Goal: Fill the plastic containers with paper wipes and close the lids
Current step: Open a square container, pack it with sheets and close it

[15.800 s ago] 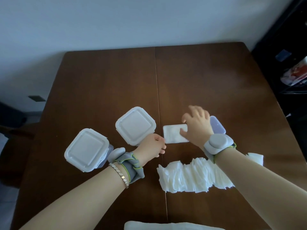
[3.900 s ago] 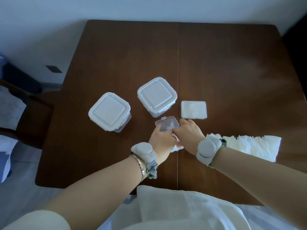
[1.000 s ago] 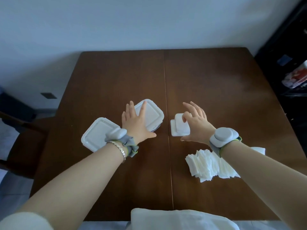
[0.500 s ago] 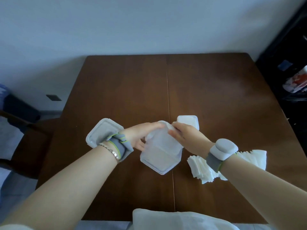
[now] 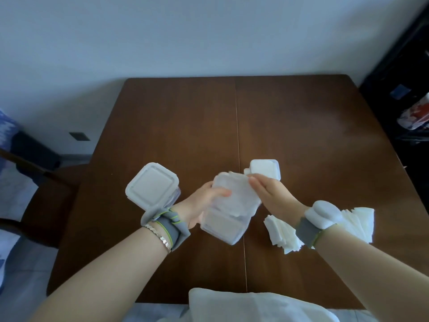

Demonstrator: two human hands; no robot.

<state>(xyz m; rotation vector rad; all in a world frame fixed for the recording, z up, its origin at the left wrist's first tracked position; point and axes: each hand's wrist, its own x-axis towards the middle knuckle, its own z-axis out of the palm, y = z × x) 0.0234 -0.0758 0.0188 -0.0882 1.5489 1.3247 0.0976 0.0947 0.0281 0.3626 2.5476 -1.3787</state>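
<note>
Centre frame, the left hand (image 5: 200, 205) grips a tilted container (image 5: 232, 205) over the table (image 5: 313, 135), thumb curled across its side. The right hand (image 5: 271, 194) lies flat against its upper right edge, fingers straight. A lidded tub (image 5: 152, 184) stands just left, behind the left wrist. A small box (image 5: 264, 168) lies beyond the right fingertips. The right wrist hides part of the wipes (image 5: 278, 228), lower right. A white cloth (image 5: 243, 303) fills the bottom edge.
</note>
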